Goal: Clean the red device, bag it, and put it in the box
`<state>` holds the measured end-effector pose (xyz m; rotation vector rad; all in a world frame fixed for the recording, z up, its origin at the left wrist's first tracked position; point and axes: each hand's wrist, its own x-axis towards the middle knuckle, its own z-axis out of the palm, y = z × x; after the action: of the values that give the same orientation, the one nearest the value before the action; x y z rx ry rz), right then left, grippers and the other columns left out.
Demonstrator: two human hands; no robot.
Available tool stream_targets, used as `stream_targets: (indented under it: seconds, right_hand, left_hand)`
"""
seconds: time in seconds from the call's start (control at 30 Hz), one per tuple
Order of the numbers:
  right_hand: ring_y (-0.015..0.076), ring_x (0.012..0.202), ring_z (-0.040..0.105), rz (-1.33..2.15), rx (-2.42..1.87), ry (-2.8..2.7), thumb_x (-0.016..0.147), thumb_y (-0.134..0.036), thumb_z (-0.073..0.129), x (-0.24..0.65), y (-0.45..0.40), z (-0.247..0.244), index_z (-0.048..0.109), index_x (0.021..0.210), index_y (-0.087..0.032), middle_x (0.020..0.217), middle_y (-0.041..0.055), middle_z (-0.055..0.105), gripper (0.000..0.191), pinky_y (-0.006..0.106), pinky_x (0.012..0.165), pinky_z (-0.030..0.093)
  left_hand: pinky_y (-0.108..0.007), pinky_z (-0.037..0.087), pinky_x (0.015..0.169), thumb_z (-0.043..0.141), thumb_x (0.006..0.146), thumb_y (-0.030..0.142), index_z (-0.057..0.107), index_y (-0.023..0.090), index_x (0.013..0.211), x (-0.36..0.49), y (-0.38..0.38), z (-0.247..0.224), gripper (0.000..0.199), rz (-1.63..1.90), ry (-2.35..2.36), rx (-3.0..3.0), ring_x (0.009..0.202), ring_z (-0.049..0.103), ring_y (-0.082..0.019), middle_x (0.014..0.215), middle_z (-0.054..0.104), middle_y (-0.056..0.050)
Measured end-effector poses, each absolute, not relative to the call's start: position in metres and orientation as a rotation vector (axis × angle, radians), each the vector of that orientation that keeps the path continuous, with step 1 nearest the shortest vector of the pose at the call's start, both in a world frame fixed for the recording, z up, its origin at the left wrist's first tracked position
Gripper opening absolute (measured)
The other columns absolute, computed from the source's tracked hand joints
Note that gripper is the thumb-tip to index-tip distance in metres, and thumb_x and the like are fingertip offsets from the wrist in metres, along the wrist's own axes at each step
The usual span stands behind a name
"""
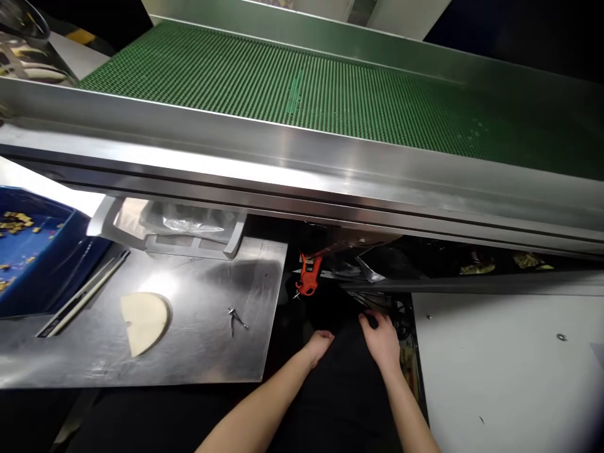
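Observation:
Both of my hands are low in the middle, over dark cloth. My left hand [321, 345] has its fingers curled together; whatever they may hold is hidden. To its right, my right hand [380, 335] has its thumb and fingers curved apart, with no object visible between them, beside some dark cables [404, 319]. Beyond my hands lies an orange-handled tool [309, 277]. On the metal table [202, 352] at the left are a pale half-round piece [145, 319] and a small metal tool [236, 318].
A green ribbed conveyor belt [226, 75] with a metal side rail [283, 170] crosses the back. A blue bin [61, 258] with small yellow pieces, a long cutter [85, 294] and a grey tray [189, 244] stand left. A white surface [500, 371] is at right.

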<state>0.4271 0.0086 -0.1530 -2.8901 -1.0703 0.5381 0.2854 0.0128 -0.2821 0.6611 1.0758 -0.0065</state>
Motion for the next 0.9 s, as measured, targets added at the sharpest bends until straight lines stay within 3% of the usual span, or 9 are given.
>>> stream_targets:
  seconds: [0.17, 0.4, 0.53, 0.77, 0.9]
  right_hand:
    - [0.0361, 0.121, 0.062, 0.560, -2.898, -1.002, 0.089, -0.057, 0.047, 0.432, -0.001, -0.153, 0.070, 0.116, -0.030, 0.132, 0.0084, 0.064, 0.044, 0.045, 0.096, 0.050]
    - [0.0348, 0.122, 0.061, 0.572, -2.920, -0.959, 0.088, -0.057, 0.045, 0.434, -0.006, -0.149, 0.071, 0.116, -0.030, 0.134, 0.0068, 0.063, 0.046, 0.044, 0.096, 0.049]
    - [0.0356, 0.123, 0.060, 0.573, -2.934, -0.947, 0.089, -0.057, 0.043, 0.432, -0.006, -0.147, 0.070, 0.117, -0.030, 0.136, 0.0070, 0.062, 0.047, 0.045, 0.095, 0.049]
    - [0.0355, 0.122, 0.062, 0.573, -2.958, -0.945, 0.090, -0.059, 0.042, 0.429, -0.002, -0.144, 0.070, 0.118, -0.033, 0.139, 0.0063, 0.061, 0.047, 0.044, 0.090, 0.051]
    - [0.0360, 0.122, 0.063, 0.592, -2.986, -0.942, 0.092, -0.060, 0.043, 0.441, -0.004, -0.148, 0.067, 0.125, -0.029, 0.138, 0.0108, 0.062, 0.051, 0.044, 0.093, 0.051]
  left_hand:
    - [-0.031, 0.060, 0.068, 0.065, 0.099, 0.038, 0.068, 0.013, 0.098, 0.255, -0.005, -0.271, 0.025, -0.020, 1.139, 0.732, 0.074, 0.067, -0.015, 0.090, 0.070, -0.002]
    - [-0.042, 0.056, 0.089, 0.069, 0.095, 0.037, 0.068, 0.015, 0.082, 0.230, -0.015, -0.231, 0.026, 0.030, 1.235, 0.939, 0.090, 0.068, -0.021, 0.087, 0.071, -0.002]
    - [-0.046, 0.054, 0.096, 0.065, 0.098, 0.041, 0.068, 0.015, 0.088, 0.227, -0.013, -0.226, 0.028, 0.048, 1.261, 0.916, 0.098, 0.068, -0.022, 0.095, 0.071, -0.005]
    - [-0.040, 0.061, 0.081, 0.063, 0.099, 0.042, 0.066, 0.014, 0.114, 0.253, 0.011, -0.267, 0.032, -0.123, 1.180, 0.519, 0.091, 0.070, -0.021, 0.108, 0.071, -0.008]
    - [-0.037, 0.062, 0.076, 0.063, 0.099, 0.042, 0.066, 0.014, 0.113, 0.274, 0.010, -0.282, 0.031, -0.164, 1.094, 0.310, 0.086, 0.070, -0.019, 0.104, 0.071, -0.007]
